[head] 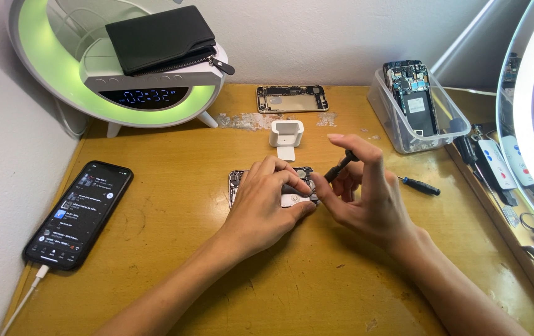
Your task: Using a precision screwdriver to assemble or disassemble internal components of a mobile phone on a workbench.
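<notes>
An opened phone [237, 180] with its circuit boards exposed lies in the middle of the yellow wooden desk [173, 249]. My left hand [267, 202] lies over it and pins it down, fingers on its right part. My right hand [366, 193] holds a small black screwdriver [340, 167] upright-tilted, index finger on its top, tip down at the phone's right edge beside my left fingertips. Most of the phone is hidden under my left hand.
A black smartphone [79, 214] with a lit screen charges at the left. At the back stand a green-lit clock lamp [124, 81] bearing a black wallet [161, 38], a phone frame [292, 98], a white holder [287, 134]. A clear bin [450, 118] holds another opened phone. A second screwdriver [421, 185] lies right; ring light [531, 106] at far right.
</notes>
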